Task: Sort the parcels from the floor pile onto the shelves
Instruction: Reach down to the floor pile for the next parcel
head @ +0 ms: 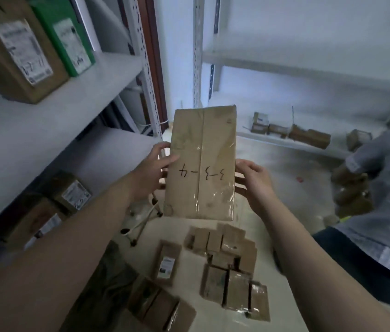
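Observation:
A tall flat cardboard parcel (202, 161), taped down its middle and marked "3-3-4" upside down, is held up in front of me above the floor. My left hand (152, 170) grips its left edge, thumb across the front. My right hand (255, 182) grips its right edge. Below it, a pile of several small brown parcels (227, 262) lies on the pale floor. A white shelf unit (52, 109) stands at my left.
The left shelves carry a brown box (14, 51), a green box (66, 34) and lower labelled boxes (69, 192). Another shelf unit (309, 68) spans the back right, with small boxes (292, 133) on its low board. A person in a grey shirt (385, 183) crouches at right holding boxes.

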A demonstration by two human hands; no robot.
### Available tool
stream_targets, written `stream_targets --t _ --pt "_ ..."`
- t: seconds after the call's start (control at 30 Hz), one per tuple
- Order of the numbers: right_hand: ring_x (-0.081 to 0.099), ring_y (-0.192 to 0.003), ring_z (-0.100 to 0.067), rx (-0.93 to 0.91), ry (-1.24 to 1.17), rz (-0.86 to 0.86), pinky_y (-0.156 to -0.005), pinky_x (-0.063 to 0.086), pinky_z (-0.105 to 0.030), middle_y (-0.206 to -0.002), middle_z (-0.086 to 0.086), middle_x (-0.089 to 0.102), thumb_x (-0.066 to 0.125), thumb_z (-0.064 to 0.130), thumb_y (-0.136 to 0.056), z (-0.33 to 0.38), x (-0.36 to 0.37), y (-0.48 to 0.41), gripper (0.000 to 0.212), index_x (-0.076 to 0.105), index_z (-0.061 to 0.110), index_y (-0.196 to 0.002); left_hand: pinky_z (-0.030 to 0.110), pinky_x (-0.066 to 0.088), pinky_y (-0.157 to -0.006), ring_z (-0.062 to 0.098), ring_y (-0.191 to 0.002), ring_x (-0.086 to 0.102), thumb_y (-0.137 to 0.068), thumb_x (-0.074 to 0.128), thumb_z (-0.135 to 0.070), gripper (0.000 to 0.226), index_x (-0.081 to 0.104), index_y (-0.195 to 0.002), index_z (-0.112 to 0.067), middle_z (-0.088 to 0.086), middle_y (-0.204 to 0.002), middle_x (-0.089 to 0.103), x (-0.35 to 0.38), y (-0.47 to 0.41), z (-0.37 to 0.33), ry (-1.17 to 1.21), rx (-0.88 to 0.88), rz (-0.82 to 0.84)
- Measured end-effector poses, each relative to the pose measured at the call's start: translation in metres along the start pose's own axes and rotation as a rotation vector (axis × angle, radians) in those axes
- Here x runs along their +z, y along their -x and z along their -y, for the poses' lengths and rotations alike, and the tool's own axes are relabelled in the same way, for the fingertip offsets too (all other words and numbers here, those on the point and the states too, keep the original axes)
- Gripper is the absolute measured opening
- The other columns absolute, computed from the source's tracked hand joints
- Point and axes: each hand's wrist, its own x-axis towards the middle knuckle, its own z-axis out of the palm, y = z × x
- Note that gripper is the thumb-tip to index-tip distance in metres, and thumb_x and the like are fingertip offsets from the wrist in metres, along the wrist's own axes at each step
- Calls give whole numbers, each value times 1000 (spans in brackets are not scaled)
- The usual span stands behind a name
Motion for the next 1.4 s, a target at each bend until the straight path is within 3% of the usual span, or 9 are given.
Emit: stream_targets --t 0.2,0.3,0.4,0.53,0.67,0.8,1.03,1.17,1.4 --pt "74 -87 -24 -73 63 -9 -69 62 -36 -106 -7 79 65 20 -99 76 49 28 18 76 10 -109 52 60 -84 25 -101 71 -86 80 -23 45 54 -122 -33 8 -118 72 -29 48 -82 -112 142 -107" --pt "67 -88 -7 -421 117 -196 -85 57 -35 -96 9 71 64 11 -95 120 71 48 12 70 21 -97 51 59 -89 19 -101 68 -62 93 -34 60 52 -105 -27 0 -110 68 -29 72 -113 -383 222 -311" --pt "61 -97 -3 -780 322 24 -84 49 -22 -108 14 70 66 10 -92 164 92 80 21 70 26 -105 40 51 -88 17 -98 60 -55 92 -45 64 49 -99 -29 -2 -106 60 -18 100 -141 -804 276 -350" --pt "24 -149 -28 -844 1199 456 -122 24 -51 -155 3 47 83 45 -81 202 103 113 86 40 37 -154 36 49 -76 15 -89 58 -58 90 -43 61 44 -96 -32 -3 -101 59 17 143 -168 -1205 250 -228" --pt "19 -152 -42 -668 1613 554 -116 23 -71 -162 -7 35 86 78 -44 202 99 123 140 -4 64 -150 35 47 -67 17 -89 53 -55 89 -41 61 39 -88 -32 -4 -99 53 49 182 -181 -1375 271 -189" --pt "38 -134 -33 -735 1333 675 -112 35 -53 -137 1 51 92 50 -68 201 81 138 107 26 37 -151 40 52 -84 18 -102 54 -55 86 -46 60 44 -97 -38 -6 -113 52 59 222 -184 -1322 307 -312" --pt "69 -109 -27 -471 442 663 -97 58 -50 -123 -5 65 93 56 -55 204 80 155 68 54 41 -109 37 43 -99 16 -116 38 -77 82 -37 55 42 -115 -32 -5 -122 40 52 301 -177 -667 525 -1216" --pt "76 -96 -23 -260 75 859 -81 64 -43 -118 -11 74 87 32 -83 209 97 181 57 57 19 -130 48 57 -92 20 -116 57 -88 75 -45 59 42 -134 -28 -3 -128 55 61 352 -167 -114 375 -966" --pt "72 -109 -25 -382 246 932 -96 56 -45 -117 -5 77 77 16 -92 176 122 206 57 54 37 -140 45 63 -75 18 -108 68 -98 64 -14 55 42 -141 -40 -4 -122 65 68 389 -127 -45 433 -945"
